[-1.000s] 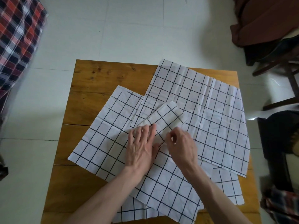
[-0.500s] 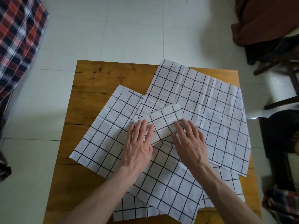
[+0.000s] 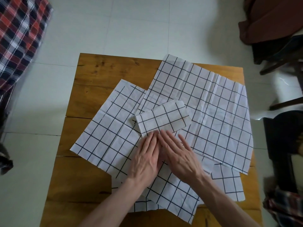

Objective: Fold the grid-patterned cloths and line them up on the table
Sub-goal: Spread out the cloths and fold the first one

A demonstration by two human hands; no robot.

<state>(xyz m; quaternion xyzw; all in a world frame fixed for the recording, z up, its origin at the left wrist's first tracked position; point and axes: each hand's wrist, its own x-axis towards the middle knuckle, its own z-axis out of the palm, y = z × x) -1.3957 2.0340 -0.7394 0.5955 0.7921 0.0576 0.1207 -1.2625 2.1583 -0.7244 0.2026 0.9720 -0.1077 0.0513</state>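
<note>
Your left hand (image 3: 145, 158) and right hand (image 3: 177, 154) lie flat, fingers straight, side by side, touching the near edge of the folded grid cloth (image 3: 163, 119) on the worktop (image 3: 101, 71).

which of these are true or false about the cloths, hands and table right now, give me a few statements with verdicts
1. A small folded cloth lies on top of the unfolded grid cloths. True.
2. The left hand grips a cloth corner and lifts it. False: its fingers lie flat, tips at the folded cloth's near edge.
3. The right hand lies flat with straight fingers. True.
4. The wooden table is fully covered by cloth. False: bare wood shows along the far and left sides.
5. All the cloths are folded and lined up. False: a large unfolded cloth and others lie spread and overlapping.
</note>
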